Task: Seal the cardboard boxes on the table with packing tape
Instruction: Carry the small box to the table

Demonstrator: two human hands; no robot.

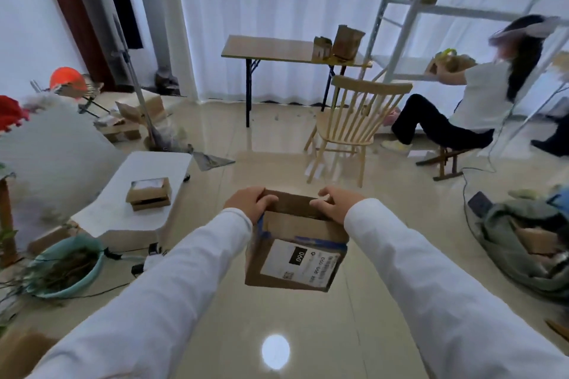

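I hold a brown cardboard box (295, 243) in the air over the tiled floor. It bears a white shipping label and strips of blue tape along its edges. My left hand (249, 203) grips its far left top corner and my right hand (337, 204) grips its far right top edge, fingers curled over the flaps. Another small cardboard box (148, 195) sits on the low white table (144, 169) to the left. Two more boxes (340, 43) stand on the far folding table (277, 47). No tape roll is in view.
A wooden chair (348, 129) stands ahead on the right. A person sits on a stool (446, 160) by a metal shelf rack (431, 9). A green basin of twigs (66, 266) lies at left, a pile of clothes (523, 243) at right, clutter along the left wall.
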